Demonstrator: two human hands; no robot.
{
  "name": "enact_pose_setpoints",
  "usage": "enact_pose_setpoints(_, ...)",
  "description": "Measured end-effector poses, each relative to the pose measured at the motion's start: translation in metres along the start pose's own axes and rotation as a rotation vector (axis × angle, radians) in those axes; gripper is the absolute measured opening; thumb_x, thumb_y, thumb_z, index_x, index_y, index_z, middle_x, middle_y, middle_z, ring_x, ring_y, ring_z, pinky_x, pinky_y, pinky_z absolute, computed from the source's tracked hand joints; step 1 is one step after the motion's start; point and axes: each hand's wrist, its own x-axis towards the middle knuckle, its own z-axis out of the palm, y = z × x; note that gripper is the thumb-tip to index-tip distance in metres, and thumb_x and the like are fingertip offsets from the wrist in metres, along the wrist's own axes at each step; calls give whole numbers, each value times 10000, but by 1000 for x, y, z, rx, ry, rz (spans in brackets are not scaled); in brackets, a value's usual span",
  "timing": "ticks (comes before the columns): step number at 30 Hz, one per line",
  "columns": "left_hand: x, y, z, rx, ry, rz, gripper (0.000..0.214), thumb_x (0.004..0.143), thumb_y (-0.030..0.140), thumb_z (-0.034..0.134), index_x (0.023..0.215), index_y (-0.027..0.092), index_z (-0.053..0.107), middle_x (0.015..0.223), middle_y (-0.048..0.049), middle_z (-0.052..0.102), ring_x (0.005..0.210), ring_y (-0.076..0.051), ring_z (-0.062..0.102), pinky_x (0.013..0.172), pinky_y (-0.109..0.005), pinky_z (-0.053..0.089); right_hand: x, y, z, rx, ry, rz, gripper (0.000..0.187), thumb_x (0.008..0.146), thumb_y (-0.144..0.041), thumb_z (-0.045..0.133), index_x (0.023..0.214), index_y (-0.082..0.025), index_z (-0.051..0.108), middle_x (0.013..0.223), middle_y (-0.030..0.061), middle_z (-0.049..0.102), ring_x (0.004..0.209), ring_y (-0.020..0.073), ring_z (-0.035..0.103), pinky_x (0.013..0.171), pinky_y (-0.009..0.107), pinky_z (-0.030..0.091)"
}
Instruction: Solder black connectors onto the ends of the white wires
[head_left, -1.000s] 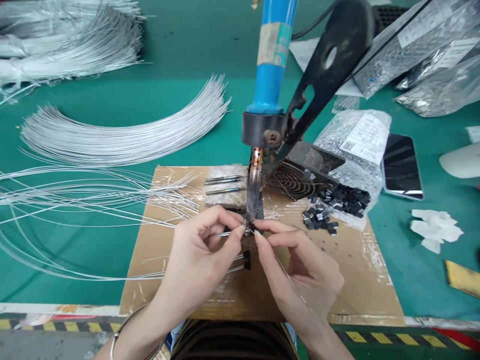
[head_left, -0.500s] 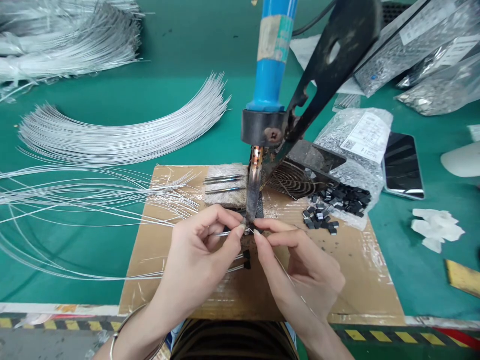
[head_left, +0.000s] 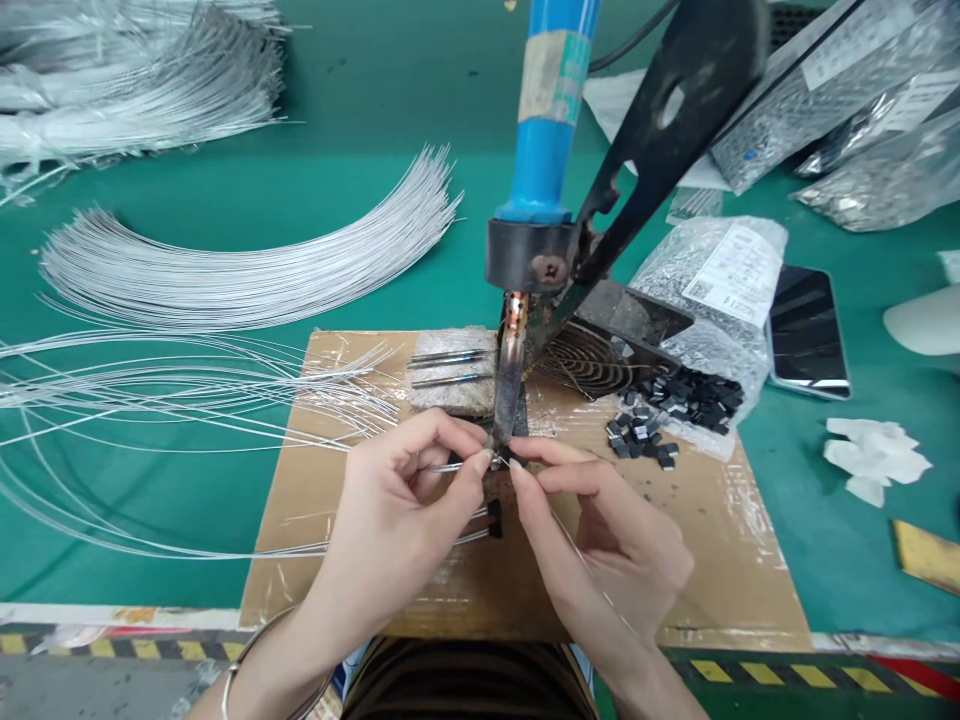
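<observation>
A blue-handled soldering iron is held in a black metal stand, its tip pointing down between my hands. My left hand is closed, thumb and forefinger pinching a white wire whose end lies right under the tip. What sits at that wire end is small and partly hidden by the fingertips. My right hand pinches a thin solder wire, which trails down across the palm to the wrist; its front end reaches the tip. Below my left fingertips lies a black connector with white wires attached.
Cardboard covers the work spot. Left are loose white wires and a curved wire bundle. A pale pad holds metal pins. Right lie black connector pieces, a plastic bag, a phone and crumpled paper.
Almost nothing differs; both hands stay pinched at the iron tip, and the whole view has shifted only a few pixels.
</observation>
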Motion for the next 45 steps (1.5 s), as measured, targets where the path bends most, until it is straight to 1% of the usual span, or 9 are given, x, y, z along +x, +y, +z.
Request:
enact_pose_setpoints(10,-1,-4,-1,0,-13,-37,115,849,178,773,750,174,716,835,-20,766,582,-76,536,525,-183,383,-1,0,-1,-2,-8,41,222,941,-15,765,969,-234,745,1145,12,846,1047,170,828,972,291,644)
enact_pose_setpoints(20,-6,-11,-4,75,-46,-30,123,902,208,735,783,191,714,901,-32,778,648,-111,606,547,-212,400,0,0,-8,-1,-49,95,161,972,-83,757,932,-236,727,1152,32,842,1041,203,825,943,328,645)
enact_pose_setpoints(25,-19,-22,-16,286,-33,38,139,963,240,697,837,200,741,926,-40,804,550,-101,505,509,-248,352,2,6,-34,-79,267,204,59,1027,-260,762,979,-235,739,762,-24,735,674,155,712,680,287,580)
enact_pose_setpoints(28,-29,-27,-25,418,20,90,154,980,260,694,843,215,750,938,-22,811,521,-99,461,521,-256,387,-1,19,-61,73,355,258,283,1060,-392,697,873,-208,801,724,7,712,669,175,685,681,324,567)
enact_pose_setpoints(31,-38,-32,-33,513,67,164,145,984,261,698,850,234,748,918,-12,809,597,-136,587,611,-267,483,-7,37,-85,201,386,299,438,1046,-540,632,961,-189,880,932,89,831,795,233,760,774,389,613)
enact_pose_setpoints(33,-43,-36,-39,581,48,286,101,981,226,700,893,250,742,914,-6,813,679,-168,676,681,-285,526,-12,47,-95,189,375,337,511,1081,-558,554,964,-194,893,925,97,847,784,232,770,761,384,614)
enact_pose_setpoints(40,-56,-35,-56,969,81,811,303,929,18,690,1127,248,689,1032,-12,867,836,-183,799,842,-317,503,-20,55,-90,144,321,331,577,1131,-561,483,989,-166,879,826,96,826,708,228,761,690,374,607)
enact_pose_setpoints(42,-57,-34,-57,1019,89,867,310,923,10,696,1135,236,691,1040,-19,879,850,-189,821,864,-317,506,-20,53,-89,132,305,332,579,1136,-560,481,985,-163,874,834,96,827,717,224,762,685,365,605)
enact_pose_setpoints(45,-52,-40,-54,1016,77,816,227,954,76,715,1111,239,695,1023,-6,870,818,-178,826,821,-289,538,-21,52,-89,122,298,328,577,1137,-560,479,968,-167,865,830,92,827,712,219,760,677,356,604)
